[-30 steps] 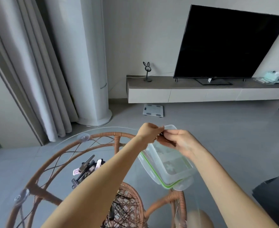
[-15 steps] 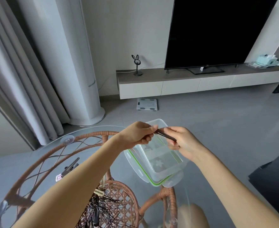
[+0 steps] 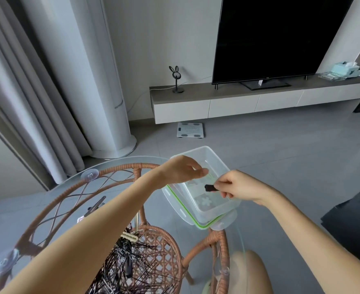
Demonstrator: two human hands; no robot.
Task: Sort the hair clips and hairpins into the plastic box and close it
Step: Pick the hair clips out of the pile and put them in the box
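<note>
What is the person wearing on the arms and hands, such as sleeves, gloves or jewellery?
Nothing visible. The left forearm and right forearm are bare to the frame edge, without sleeves. The left hand and right hand show no gloves, rings, watch or bracelet.

Home living room: large TV (image 3: 281, 37) on low media console (image 3: 228, 102), curtains (image 3: 26, 92), bathroom scale (image 3: 190, 129) on floor.
</note>
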